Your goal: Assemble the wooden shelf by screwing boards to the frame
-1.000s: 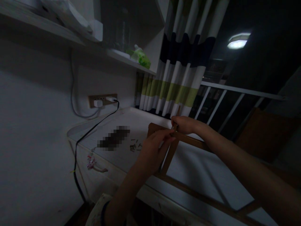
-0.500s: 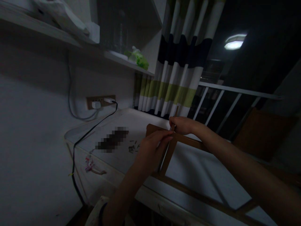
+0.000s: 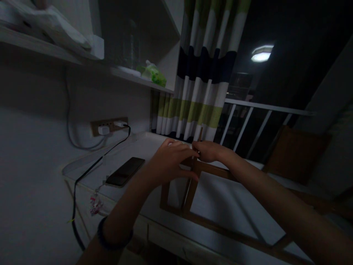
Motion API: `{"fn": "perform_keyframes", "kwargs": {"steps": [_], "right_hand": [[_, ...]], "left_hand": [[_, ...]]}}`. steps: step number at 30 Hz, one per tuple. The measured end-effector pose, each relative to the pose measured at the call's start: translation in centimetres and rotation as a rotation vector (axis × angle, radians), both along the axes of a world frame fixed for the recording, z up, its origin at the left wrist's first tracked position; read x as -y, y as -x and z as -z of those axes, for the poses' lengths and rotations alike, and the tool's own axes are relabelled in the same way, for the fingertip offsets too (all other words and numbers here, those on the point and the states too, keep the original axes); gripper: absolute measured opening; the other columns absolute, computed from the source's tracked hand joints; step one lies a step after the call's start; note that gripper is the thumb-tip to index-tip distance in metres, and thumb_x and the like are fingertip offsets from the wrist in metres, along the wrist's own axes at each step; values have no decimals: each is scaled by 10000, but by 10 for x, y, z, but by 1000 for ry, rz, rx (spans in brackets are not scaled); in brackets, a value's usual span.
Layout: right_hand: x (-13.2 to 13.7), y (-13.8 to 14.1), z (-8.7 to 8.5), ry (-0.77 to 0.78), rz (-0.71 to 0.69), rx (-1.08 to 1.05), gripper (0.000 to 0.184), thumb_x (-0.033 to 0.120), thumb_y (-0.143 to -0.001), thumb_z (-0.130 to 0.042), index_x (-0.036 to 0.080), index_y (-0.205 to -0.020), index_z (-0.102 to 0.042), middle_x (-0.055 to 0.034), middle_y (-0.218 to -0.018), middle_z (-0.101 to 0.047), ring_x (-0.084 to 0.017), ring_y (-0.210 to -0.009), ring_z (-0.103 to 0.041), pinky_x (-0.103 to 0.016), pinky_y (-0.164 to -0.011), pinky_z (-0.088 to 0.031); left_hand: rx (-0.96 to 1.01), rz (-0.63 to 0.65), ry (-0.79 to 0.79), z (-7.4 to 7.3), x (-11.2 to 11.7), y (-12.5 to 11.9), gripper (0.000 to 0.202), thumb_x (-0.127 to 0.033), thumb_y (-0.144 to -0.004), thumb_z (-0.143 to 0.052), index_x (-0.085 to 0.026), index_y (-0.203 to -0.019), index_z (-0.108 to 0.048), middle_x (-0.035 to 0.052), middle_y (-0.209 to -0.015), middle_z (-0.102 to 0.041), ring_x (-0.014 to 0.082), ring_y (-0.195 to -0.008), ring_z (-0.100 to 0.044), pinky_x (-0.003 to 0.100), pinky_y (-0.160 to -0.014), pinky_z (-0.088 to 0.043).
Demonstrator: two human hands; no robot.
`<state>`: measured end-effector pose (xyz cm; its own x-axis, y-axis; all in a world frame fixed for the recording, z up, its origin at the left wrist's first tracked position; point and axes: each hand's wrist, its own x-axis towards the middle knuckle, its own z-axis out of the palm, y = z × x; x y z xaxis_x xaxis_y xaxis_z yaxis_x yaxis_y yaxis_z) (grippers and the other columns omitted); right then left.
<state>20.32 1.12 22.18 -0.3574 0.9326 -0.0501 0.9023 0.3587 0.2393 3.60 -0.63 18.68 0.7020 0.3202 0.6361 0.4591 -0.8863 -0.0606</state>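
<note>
A brown wooden frame lies across the white desk in dim light. My left hand curls over the frame's far left corner, fingers on the top rail and thumb stretched toward the upright bar. My right hand sits just to the right of it on the same rail. It is closed in a pinch around a thin brown stick that stands up from the joint. What the stick is, I cannot make out.
A dark phone lies on the desk's left part, with a black cable running to a wall outlet. A striped curtain, a white railing and a shelf with a green bag stand behind.
My left hand has moved up from the upright bar and now covers the frame's top corner. My right hand has kept its pinch on the stick. The view has swung right.
</note>
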Motion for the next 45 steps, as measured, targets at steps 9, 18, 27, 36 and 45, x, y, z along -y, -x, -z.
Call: {"fn": "perform_keyframes", "kwargs": {"steps": [9,18,27,36,45], "right_hand": [[-3,-2,0,12,-32,-17,299,309,-737,-507,158,-995,-486,-95,-958,-608,-216,-872,-573,-240,-619,-394],[3,3,-4,29,-16,-25,320,350,-729,-522,158,-983,-491,-91,-937,-615,-216,-847,-583,-232,-603,-390],[0,-2,-2,41,-32,-47,292,339,-727,-536,177,-968,-502,-83,-927,-619,-227,-856,-579,-243,-618,-388],[-1,-5,-6,64,1,-108,395,246,-726,-523,131,-1099,-461,-113,-1004,-604,-206,-887,-576,-231,-674,-417],[-1,-9,-11,-123,99,-225,384,164,-764,-388,129,-1144,-429,-130,-1074,-567,-209,-989,-529,-264,-772,-394]], "left_hand": [[-213,62,113,-15,-11,-9,371,-527,-635,-610,-240,-864,-559,-38,-759,-605,151,-689,-557,234,-549,-285],[-219,158,220,-15,-18,-14,332,-473,-621,-652,-184,-744,-546,-27,-685,-543,124,-636,-497,212,-528,-286],[-213,190,244,-15,-18,-15,317,-447,-617,-665,-174,-726,-548,-27,-668,-524,118,-628,-483,206,-519,-287],[-203,213,225,-14,-18,-14,335,-451,-605,-671,-162,-722,-548,-30,-655,-536,112,-616,-491,206,-542,-314],[-200,204,220,-14,-18,-13,332,-457,-613,-663,-165,-712,-538,-32,-654,-527,108,-610,-484,203,-541,-319]]}}
